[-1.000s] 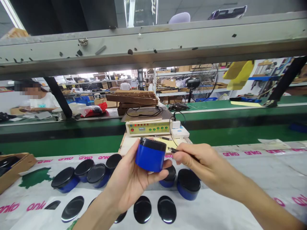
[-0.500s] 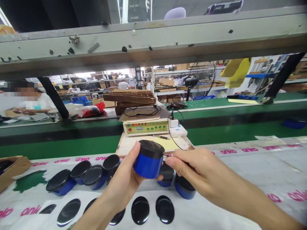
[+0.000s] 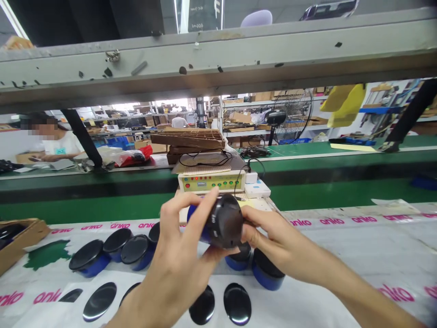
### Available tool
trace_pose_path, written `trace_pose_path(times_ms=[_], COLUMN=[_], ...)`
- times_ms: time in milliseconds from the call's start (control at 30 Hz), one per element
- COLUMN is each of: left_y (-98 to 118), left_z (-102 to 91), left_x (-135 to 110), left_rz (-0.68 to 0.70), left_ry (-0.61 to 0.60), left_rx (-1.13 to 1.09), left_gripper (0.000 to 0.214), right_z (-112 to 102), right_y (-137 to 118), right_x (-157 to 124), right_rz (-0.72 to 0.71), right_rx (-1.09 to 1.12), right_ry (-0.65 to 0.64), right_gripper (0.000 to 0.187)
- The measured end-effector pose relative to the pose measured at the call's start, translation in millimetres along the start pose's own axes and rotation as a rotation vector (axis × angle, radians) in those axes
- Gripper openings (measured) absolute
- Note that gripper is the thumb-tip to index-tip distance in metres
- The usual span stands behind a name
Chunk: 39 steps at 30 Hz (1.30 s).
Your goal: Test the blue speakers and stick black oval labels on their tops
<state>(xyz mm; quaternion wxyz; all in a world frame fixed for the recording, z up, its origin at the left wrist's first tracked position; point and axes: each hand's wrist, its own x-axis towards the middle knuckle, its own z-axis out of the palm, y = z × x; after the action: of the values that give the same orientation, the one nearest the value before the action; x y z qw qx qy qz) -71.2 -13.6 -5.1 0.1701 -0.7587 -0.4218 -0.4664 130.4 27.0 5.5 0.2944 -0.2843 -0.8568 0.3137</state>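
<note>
My left hand (image 3: 180,255) is wrapped around a round blue container with a black top (image 3: 228,222). The container is tilted on its side, its black face turned right and towards me, with small white marks on the rim. My right hand (image 3: 276,234) is pinched at the right edge of that black face; its fingertips hide whatever they hold. Below lie glossy black oval discs (image 3: 237,303) on the white sheet. Similar blue containers with black tops (image 3: 89,258) stand to the left, and another such container (image 3: 269,269) is under my right hand.
Behind my hands is a control box (image 3: 211,183) with buttons, a white power adapter (image 3: 257,187) beside it. A cardboard box (image 3: 25,246) sits at the left edge. A grey beam (image 3: 218,54) crosses overhead. At the far left a person (image 3: 58,141) sits across the green belt.
My left hand has turned the container from upright onto its side, black face now towards the right. The thin metal piece at my right fingertips is now out of sight.
</note>
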Motion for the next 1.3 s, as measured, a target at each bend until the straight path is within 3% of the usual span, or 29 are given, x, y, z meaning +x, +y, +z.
trace_pose_path(times_ms=[67, 167, 267, 367, 667, 900, 1033, 1133, 1233, 1300], left_y=[1, 6, 11, 12, 6, -5, -9, -13, -17, -21], left_z=[-0.9, -5.5, -11.3, -14.9, -21.3, -18.9, -19.5, -21.3, -22.3, -21.9], left_x=[1, 4, 9, 12, 13, 7, 5, 5, 7, 9], left_rz=[0.221, 0.479, 0.589, 0.611, 0.571, 0.544, 0.279, 0.123, 0.090, 0.055], left_ry=[0.095, 0.067, 0.016, 0.008, -0.053, -0.061, -0.025, -0.212, -0.313, -0.231], left_rx=[0.036, 0.058, 0.141, 0.140, 0.041, 0.085, -0.053, -0.093, -0.083, -0.063], left_gripper=[0.061, 0.041, 0.035, 0.035, 0.035, 0.032, 0.055, 0.071, 0.065, 0.060], right_z=[3, 8, 10, 10, 14, 14, 9, 9, 6, -5], right_y=[2, -2, -6, -6, -1, 6, 3, -1, -8, -14], right_x=[3, 6, 7, 8, 10, 7, 3, 2, -3, -12], right_rz=[-0.032, -0.093, -0.082, -0.086, -0.104, -0.184, -0.261, -0.338, -0.348, -0.331], right_rx=[0.010, 0.032, 0.034, 0.033, -0.098, -0.220, -0.381, -0.528, -0.743, -0.823], right_ry=[0.016, 0.015, -0.022, -0.036, 0.028, 0.078, 0.117, 0.056, 0.048, 0.110], right_gripper=[0.018, 0.014, 0.018, 0.020, 0.016, 0.016, 0.023, 0.032, 0.034, 0.034])
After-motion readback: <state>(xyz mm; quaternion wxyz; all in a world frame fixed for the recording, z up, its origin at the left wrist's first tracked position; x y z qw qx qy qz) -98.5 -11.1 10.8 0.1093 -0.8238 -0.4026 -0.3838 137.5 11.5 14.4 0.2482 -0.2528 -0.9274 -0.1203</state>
